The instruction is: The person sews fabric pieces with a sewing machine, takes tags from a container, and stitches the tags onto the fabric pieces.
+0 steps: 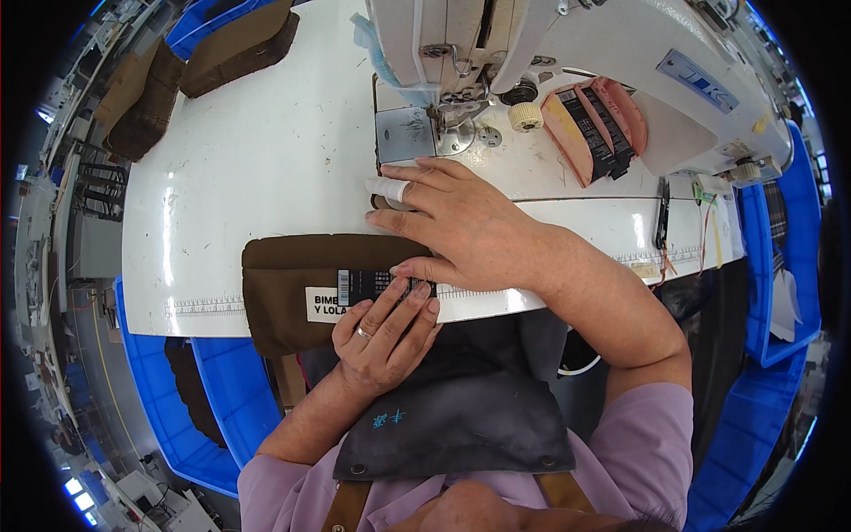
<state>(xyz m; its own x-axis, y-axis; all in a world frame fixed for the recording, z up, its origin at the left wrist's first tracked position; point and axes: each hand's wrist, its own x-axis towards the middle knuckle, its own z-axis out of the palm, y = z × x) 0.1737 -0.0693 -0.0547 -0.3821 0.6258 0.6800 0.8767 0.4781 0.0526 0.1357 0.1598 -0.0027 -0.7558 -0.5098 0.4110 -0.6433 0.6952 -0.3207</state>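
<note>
A brown padded fabric piece (292,257) lies over the front edge of the white sewing table, with a white printed patch (324,304) on it. Across the piece runs a black label (359,285) with a barcode at its left end. My left hand (386,341) is closed on this label, fingers together on its right part; the thumb is hidden. My right hand (470,222) is open, fingers spread toward the left and white tape around one finger. Its thumb touches the label close to my left fingertips, and the other fingers are over the tabletop below the needle plate.
Beyond my right hand stands a sewing machine (456,120). Pink bundles with black labels (594,129) lie under its arm, near black-handled thread snips (663,213). Brown padded pieces (239,49) rest at the far left. Blue bins (235,399) flank the table.
</note>
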